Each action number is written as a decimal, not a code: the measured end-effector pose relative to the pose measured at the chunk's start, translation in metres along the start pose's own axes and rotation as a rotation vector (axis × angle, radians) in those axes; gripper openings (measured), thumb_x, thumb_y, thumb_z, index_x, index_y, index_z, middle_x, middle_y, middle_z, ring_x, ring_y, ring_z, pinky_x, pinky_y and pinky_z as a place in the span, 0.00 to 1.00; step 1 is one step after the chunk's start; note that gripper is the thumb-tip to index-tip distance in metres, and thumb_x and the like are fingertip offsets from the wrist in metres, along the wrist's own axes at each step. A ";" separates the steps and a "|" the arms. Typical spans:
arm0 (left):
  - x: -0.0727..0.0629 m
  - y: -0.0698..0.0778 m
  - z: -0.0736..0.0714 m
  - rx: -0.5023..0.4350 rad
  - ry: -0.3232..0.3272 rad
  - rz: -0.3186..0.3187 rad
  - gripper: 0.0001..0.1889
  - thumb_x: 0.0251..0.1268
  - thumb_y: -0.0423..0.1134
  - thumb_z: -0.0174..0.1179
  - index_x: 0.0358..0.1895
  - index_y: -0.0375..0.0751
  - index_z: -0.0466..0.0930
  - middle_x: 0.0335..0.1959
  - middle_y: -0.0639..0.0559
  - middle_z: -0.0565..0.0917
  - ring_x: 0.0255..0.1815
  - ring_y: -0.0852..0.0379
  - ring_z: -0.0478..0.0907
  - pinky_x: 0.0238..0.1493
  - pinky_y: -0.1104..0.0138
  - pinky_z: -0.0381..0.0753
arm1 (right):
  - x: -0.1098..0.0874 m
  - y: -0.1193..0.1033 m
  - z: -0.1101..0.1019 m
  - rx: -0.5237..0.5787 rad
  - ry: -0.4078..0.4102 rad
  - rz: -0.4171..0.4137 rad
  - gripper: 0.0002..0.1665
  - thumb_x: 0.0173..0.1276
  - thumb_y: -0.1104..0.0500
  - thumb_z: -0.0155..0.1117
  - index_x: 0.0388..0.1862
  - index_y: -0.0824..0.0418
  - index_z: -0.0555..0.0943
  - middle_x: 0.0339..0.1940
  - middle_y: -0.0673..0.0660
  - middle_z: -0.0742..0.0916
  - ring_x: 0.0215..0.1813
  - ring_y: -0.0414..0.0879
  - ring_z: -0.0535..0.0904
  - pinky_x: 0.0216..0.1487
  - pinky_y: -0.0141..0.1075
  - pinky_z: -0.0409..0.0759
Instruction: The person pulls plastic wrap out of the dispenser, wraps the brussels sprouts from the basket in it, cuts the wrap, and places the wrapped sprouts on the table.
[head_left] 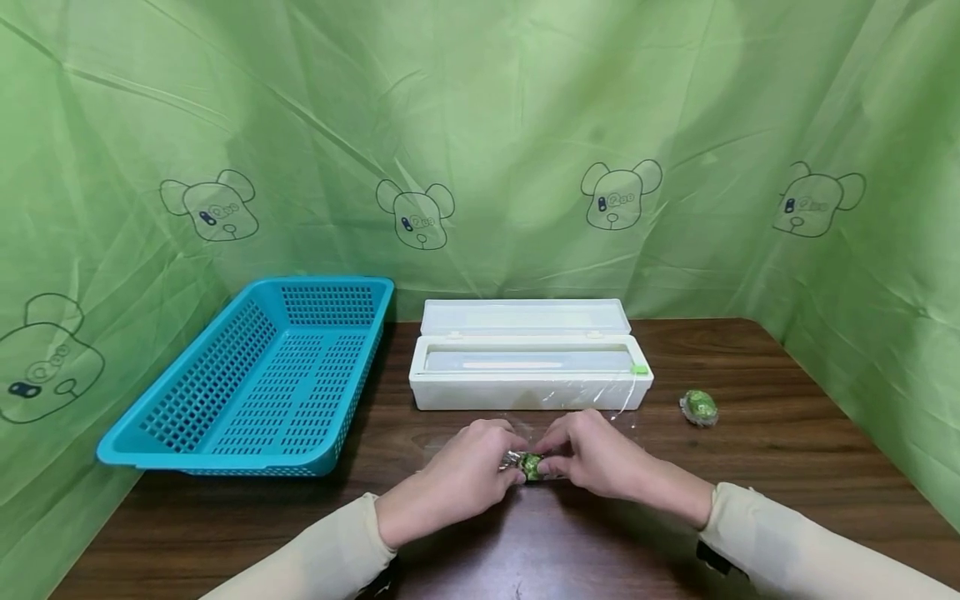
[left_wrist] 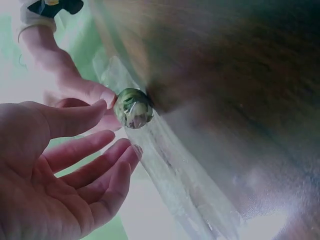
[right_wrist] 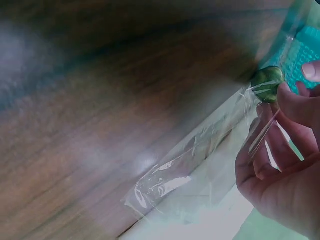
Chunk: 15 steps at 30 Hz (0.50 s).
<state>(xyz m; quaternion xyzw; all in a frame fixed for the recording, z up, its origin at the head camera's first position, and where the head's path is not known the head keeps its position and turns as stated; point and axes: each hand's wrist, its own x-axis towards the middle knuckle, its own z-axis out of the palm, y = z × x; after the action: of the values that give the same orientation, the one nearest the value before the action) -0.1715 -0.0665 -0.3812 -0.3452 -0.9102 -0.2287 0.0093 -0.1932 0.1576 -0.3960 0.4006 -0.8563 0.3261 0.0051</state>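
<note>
A small round green vegetable, like a Brussels sprout (head_left: 531, 467), lies at the front middle of the table on a strip of clear cling film (right_wrist: 175, 172). From the right, my right hand (head_left: 596, 457) holds it between thumb and fingers, with film against the fingers (right_wrist: 272, 135). My left hand (head_left: 468, 468) is close on the other side. In the left wrist view its thumb and fingers (left_wrist: 107, 165) are apart, slightly bent, the fingertips at the film's edge. Behind the hands stands a white cling film box (head_left: 528, 396), its lid raised.
A blue-green plastic basket (head_left: 330, 454) stands at the left. Right of the box lies another green vegetable (head_left: 701, 406) wrapped in film. On the box's front edge sits a light-green slider (head_left: 639, 369), with film hanging below. Green curtains (head_left: 510, 100) surround the brown table (head_left: 795, 450).
</note>
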 end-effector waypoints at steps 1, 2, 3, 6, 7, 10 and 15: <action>0.000 0.000 0.001 0.001 -0.001 0.000 0.15 0.62 0.33 0.76 0.52 0.41 0.91 0.48 0.54 0.89 0.52 0.60 0.84 0.55 0.65 0.83 | 0.001 0.001 -0.001 0.006 -0.004 0.007 0.08 0.62 0.66 0.80 0.40 0.59 0.94 0.37 0.47 0.92 0.42 0.39 0.88 0.43 0.40 0.87; 0.001 0.000 0.001 0.000 -0.005 -0.001 0.15 0.61 0.33 0.77 0.52 0.42 0.92 0.47 0.54 0.89 0.51 0.61 0.84 0.54 0.66 0.83 | 0.001 0.002 -0.001 0.009 -0.007 0.010 0.08 0.62 0.67 0.80 0.40 0.59 0.94 0.37 0.48 0.92 0.41 0.39 0.88 0.43 0.41 0.87; 0.002 0.000 0.002 -0.004 -0.009 -0.002 0.14 0.61 0.33 0.77 0.51 0.42 0.92 0.45 0.55 0.89 0.50 0.62 0.84 0.52 0.66 0.83 | 0.002 0.003 -0.001 0.006 -0.011 0.011 0.08 0.62 0.67 0.80 0.40 0.59 0.94 0.37 0.48 0.92 0.42 0.39 0.88 0.43 0.41 0.87; 0.004 -0.002 0.005 -0.023 -0.019 -0.010 0.12 0.59 0.31 0.78 0.46 0.44 0.92 0.41 0.58 0.89 0.46 0.64 0.84 0.46 0.68 0.83 | 0.005 0.004 -0.002 0.001 -0.025 0.023 0.08 0.63 0.66 0.79 0.40 0.58 0.94 0.38 0.47 0.92 0.41 0.36 0.86 0.42 0.41 0.86; 0.005 -0.003 0.006 -0.025 -0.019 -0.010 0.11 0.59 0.31 0.78 0.44 0.44 0.92 0.39 0.59 0.89 0.43 0.65 0.84 0.44 0.69 0.83 | 0.006 0.005 -0.003 0.004 -0.033 0.029 0.08 0.63 0.66 0.79 0.40 0.58 0.94 0.38 0.46 0.92 0.41 0.35 0.86 0.41 0.41 0.86; 0.009 -0.004 0.008 -0.014 -0.014 0.005 0.09 0.57 0.31 0.78 0.39 0.45 0.92 0.34 0.61 0.87 0.37 0.66 0.82 0.38 0.71 0.81 | 0.008 0.006 -0.004 0.002 -0.053 0.052 0.07 0.64 0.65 0.79 0.41 0.58 0.94 0.37 0.45 0.92 0.37 0.32 0.82 0.39 0.38 0.84; 0.014 -0.006 0.009 0.018 -0.005 0.029 0.09 0.56 0.30 0.79 0.36 0.47 0.90 0.32 0.61 0.86 0.34 0.67 0.80 0.35 0.72 0.79 | 0.009 0.008 -0.006 0.017 -0.066 0.061 0.07 0.64 0.65 0.79 0.41 0.59 0.94 0.36 0.46 0.92 0.32 0.32 0.78 0.34 0.32 0.80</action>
<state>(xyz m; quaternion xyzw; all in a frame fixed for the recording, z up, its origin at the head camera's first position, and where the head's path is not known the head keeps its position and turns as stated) -0.1849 -0.0577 -0.3889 -0.3587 -0.9072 -0.2194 0.0134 -0.2068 0.1585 -0.3936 0.3848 -0.8649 0.3202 -0.0365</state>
